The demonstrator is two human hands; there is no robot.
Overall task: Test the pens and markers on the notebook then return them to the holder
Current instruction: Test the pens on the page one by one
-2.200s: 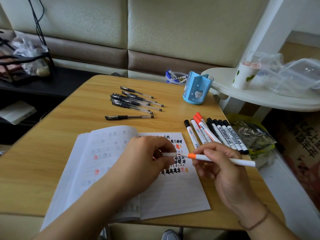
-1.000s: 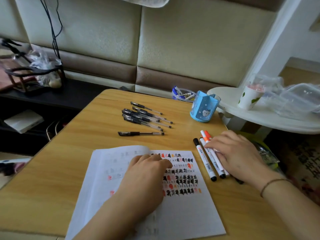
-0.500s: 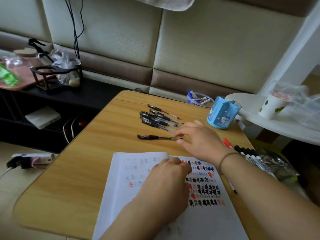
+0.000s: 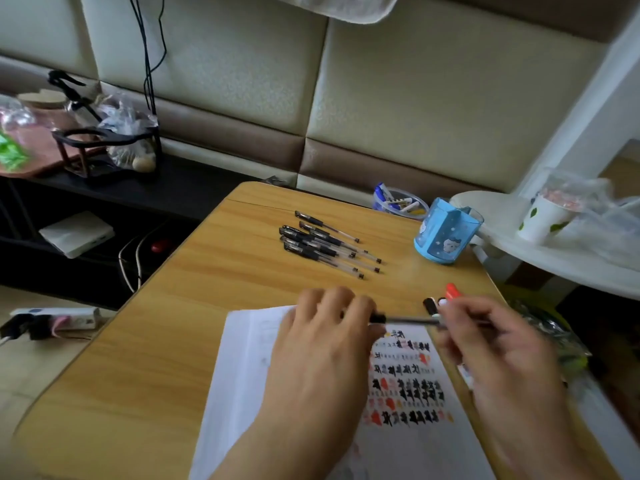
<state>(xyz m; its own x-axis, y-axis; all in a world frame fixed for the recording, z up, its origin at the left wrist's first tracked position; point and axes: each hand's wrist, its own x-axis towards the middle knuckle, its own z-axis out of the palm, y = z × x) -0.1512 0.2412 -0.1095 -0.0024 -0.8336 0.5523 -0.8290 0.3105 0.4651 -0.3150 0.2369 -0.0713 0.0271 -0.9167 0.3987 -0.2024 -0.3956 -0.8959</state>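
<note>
Though cluttered, wooden table (image 4: 145,341), padded wall (image 4: 433,81).

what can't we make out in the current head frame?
- Pen cap end: hidden under the left hand; motion-blurred, so cap on or off is unclear.
- Markers: only the tips show; the right hand covers the rest.
- Holder: inside not visible from this angle.
- Notebook: the writing is too small to read.

Blue holder (image 4: 446,237); black pen (image 4: 405,319).
</note>
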